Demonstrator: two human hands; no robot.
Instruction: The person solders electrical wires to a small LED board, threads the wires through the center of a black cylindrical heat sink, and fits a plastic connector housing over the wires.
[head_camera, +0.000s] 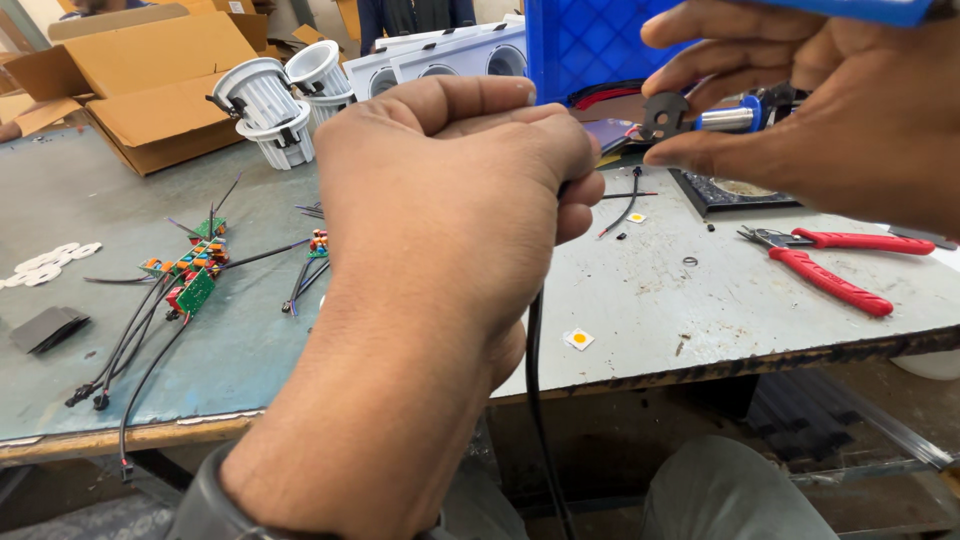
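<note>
One worktop (700, 300) is seen, with one open cardboard box (150, 80) at its far left corner and one blue crate (580, 45) at the far edge. Three white ribbed lamp housings (268, 95) are grouped beside the box. One pair of red-handled pliers (835, 265) is laid near the right edge. The left hand (450, 230) is closed in a fist around one black cable (535, 380), which is hung down past the front edge. A small black disc (665, 112) is pinched between thumb and fingertips of the right hand (840, 110), just right of the fist.
</note>
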